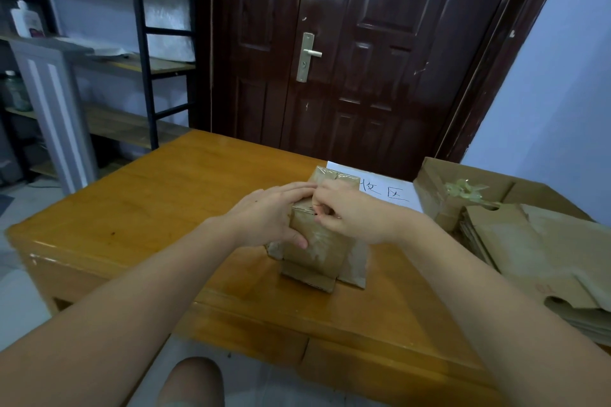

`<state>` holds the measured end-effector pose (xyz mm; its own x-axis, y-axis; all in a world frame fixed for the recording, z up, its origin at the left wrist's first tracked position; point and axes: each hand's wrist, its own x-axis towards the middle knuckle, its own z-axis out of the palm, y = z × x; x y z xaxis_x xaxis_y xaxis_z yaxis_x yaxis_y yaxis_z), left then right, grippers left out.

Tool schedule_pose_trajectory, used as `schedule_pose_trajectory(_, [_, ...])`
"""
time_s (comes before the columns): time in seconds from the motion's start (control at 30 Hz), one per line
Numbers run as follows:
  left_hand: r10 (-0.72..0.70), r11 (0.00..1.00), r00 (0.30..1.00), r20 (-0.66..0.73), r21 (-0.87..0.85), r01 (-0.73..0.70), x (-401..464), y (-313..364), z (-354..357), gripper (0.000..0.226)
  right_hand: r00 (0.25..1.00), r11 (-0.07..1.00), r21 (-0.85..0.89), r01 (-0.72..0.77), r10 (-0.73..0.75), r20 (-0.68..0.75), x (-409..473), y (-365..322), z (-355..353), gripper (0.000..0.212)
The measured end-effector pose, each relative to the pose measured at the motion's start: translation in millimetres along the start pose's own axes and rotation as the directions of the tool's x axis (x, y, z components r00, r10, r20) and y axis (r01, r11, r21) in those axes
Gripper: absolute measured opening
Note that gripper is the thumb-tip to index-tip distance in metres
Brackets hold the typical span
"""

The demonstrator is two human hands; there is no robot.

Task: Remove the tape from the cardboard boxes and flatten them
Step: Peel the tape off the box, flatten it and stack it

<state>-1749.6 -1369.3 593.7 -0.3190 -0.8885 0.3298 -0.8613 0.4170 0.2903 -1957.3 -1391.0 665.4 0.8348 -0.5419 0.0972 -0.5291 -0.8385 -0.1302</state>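
Steadying box (pixel 317 241) with left hand (pixel 267 218) gripping; right fingers (pixel 322 208) pinching tape at its top edge for peeling

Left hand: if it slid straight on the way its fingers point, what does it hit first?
The left hand lies on the box, fingers pointing right, toward the right hand picking at the top edge. It would likely meet that hand's fingers first; depth is unclear.
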Motion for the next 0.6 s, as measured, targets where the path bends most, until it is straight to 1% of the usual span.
schedule_pose_trajectory(0.07, [-0.005,1.0,1.0,-0.002,-0.006,0.005,0,0,1,0.109,0.994,0.994,-0.101,0.033,-0.043,-0.104,1,-2,10,0.017])
schedule_pose_trajectory(0.13, [-0.013,1.0,1.0,-0.002,-0.016,0.013,0,0,2,0.109,0.981,0.986,-0.149,0.068,-0.094,-0.173,2,-3,16,0.02])
schedule_pose_trajectory(0.2, [-0.022,0.999,1.0,0.002,-0.04,0.023,0,-1,3,0.11,0.963,0.975,-0.194,0.113,-0.156,-0.221,1,-2,21,0.017])
schedule_pose_trajectory(0.3, [-0.033,0.997,0.999,0.016,-0.075,0.034,0,0,3,0.111,0.938,0.951,-0.272,0.147,-0.221,-0.268,-3,4,27,0.002])
schedule_pose_trajectory(0.37, [-0.046,0.993,0.999,0.019,-0.107,0.047,0,1,3,0.11,0.928,0.935,-0.317,0.16,-0.252,-0.274,-4,6,30,0.005])
schedule_pose_trajectory(0.47, [-0.055,0.99,0.998,0.025,-0.132,0.058,2,4,3,0.109,0.907,0.935,-0.303,0.187,-0.282,-0.312,-9,8,30,0.005])
schedule_pose_trajectory(0.6, [-0.076,0.98,0.997,0.032,-0.182,0.081,4,11,3,0.11,0.879,0.956,-0.239,0.169,-0.256,-0.402,-19,7,30,0.006])
